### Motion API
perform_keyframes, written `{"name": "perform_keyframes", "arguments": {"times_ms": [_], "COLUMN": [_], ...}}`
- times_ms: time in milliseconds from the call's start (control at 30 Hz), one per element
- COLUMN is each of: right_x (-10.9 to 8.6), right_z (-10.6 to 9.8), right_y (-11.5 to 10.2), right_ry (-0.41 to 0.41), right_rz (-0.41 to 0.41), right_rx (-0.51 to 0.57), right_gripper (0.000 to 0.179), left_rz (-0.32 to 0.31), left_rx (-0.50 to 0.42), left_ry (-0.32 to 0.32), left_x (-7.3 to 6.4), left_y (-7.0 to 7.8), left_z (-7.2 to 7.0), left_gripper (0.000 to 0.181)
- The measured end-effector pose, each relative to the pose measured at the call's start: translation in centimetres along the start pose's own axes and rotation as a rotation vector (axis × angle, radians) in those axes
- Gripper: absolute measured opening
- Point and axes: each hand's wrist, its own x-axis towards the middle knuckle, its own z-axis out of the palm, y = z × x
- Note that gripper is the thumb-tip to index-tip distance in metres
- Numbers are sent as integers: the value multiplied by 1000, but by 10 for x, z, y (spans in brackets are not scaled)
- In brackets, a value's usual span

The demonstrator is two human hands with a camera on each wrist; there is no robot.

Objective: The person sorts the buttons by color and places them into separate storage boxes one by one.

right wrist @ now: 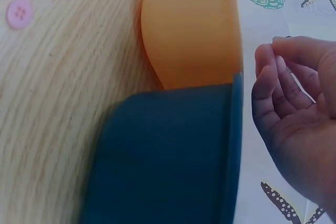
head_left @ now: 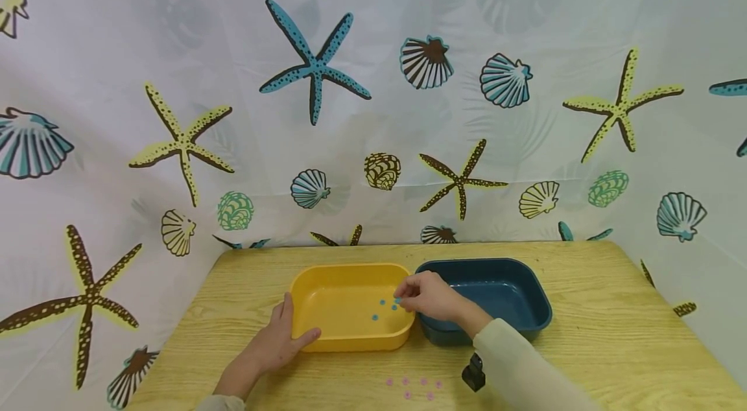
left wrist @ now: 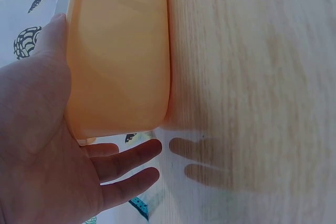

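A yellow tray point(head_left: 335, 344) stands on the table with several small blue buttons point(head_left: 375, 317) on its floor, toward the right end. My left hand point(head_left: 279, 336) rests at its front left corner. The thumb lies along the rim, while the other fingers stretch out past the end wall point(left wrist: 118, 77). Over the tray's right end, my right hand point(head_left: 430, 296) pinches a blue button point(head_left: 398, 300) between thumb and fingertips. In the right wrist view, the pinching fingers point(right wrist: 266, 59) are above the rim level of both trays, and the button is mostly hidden.
A dark blue tray point(head_left: 543, 314) stands against the yellow one on the right, under my right forearm. Several pink buttons point(head_left: 405, 381) lie loose on the wooden table point(head_left: 613, 333) in front. A shell-patterned cloth point(head_left: 373, 106) hangs behind and at the sides.
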Motion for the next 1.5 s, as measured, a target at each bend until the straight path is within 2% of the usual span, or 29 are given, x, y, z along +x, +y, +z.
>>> {"name": "perform_keyframes", "arguments": {"times_ms": [367,733,1033,1233,1500], "right_x": [13,21,25,24,15], "right_z": [7,8,13,14,4], "right_y": [0,-5,-4,-5,-5], "right_ry": [20,-3,3,8,42], "right_rz": [29,52,59,52,27], "right_rx": [-75,-140,-153,-181,-203], "right_gripper": [12,17,18,21,21], "left_rz": [4,2,-4,-2,2], "left_rx": [-4,-26,-34,-33,-22], "left_ry": [-1,-7,-12,-11,-9], "left_x": [0,-2,-3,-2,0], "left_y": [-1,-2,-1,-2,-4], "left_z": [1,1,1,1,1], "left_gripper": [106,106,106,107,107]}}
